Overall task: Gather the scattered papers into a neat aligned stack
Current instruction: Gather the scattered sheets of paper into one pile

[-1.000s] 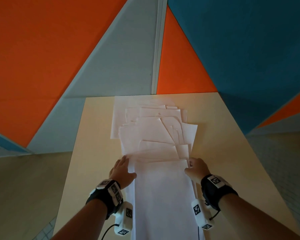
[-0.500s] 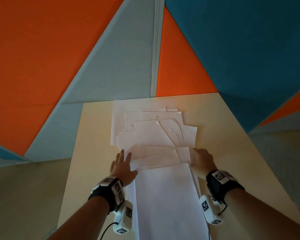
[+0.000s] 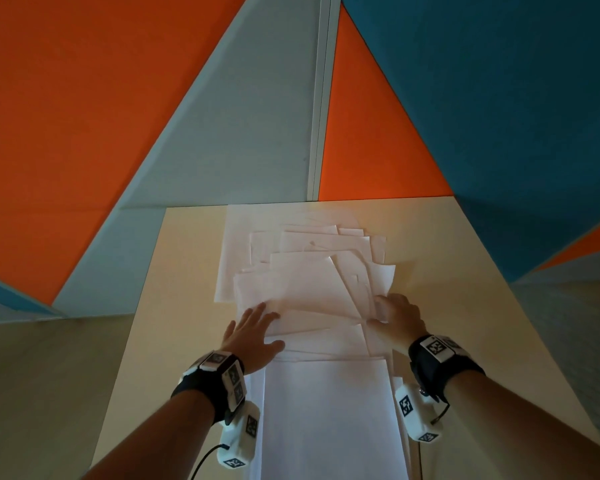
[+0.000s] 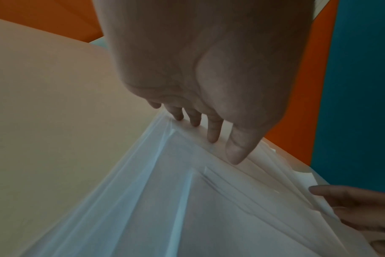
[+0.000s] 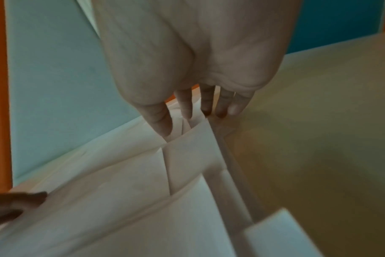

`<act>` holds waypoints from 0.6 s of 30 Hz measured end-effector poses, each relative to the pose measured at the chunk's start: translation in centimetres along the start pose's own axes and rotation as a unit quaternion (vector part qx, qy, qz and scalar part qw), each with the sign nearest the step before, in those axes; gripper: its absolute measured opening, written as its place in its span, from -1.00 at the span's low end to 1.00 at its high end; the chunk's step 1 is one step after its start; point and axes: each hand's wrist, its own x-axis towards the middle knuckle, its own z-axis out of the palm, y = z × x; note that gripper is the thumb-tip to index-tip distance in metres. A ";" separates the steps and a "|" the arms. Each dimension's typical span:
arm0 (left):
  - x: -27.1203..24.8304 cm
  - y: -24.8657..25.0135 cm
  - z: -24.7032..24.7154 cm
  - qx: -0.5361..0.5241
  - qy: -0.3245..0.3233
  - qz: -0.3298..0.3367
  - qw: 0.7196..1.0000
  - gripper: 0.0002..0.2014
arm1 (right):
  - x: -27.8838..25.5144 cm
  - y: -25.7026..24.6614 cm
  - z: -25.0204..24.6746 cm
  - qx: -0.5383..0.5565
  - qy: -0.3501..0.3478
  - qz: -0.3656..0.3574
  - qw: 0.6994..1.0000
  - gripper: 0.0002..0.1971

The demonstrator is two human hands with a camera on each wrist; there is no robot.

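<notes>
Now both hands flank the loose white papers [image 3: 309, 289] at mid-frame on the bench [image 3: 465, 306]: left hand [image 3: 252, 336] spread flat, right hand [image 3: 397, 318] fingers extended against the edges. Better to press inward evenly, keeping palms low so sheets slide rather than buckle.

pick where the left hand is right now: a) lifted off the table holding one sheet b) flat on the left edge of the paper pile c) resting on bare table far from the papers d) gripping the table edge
b: the left hand lies with straight fingers on the left edge of the papers.
</notes>
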 end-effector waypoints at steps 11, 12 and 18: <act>0.4 0.0 -0.1 0.020 -0.021 0.003 1.000 -0.26 | 3.5 1.8 -2.1 0.156 0.068 0.062 0.983 -0.93; 0.4 -0.1 -0.2 0.019 -0.023 0.008 1.000 -0.27 | 3.8 1.7 -2.3 0.162 0.058 0.064 0.983 -0.92; 0.7 0.0 -0.6 0.013 -0.022 0.031 0.999 -0.32 | 5.4 0.8 -3.1 0.168 0.047 0.059 0.983 -0.95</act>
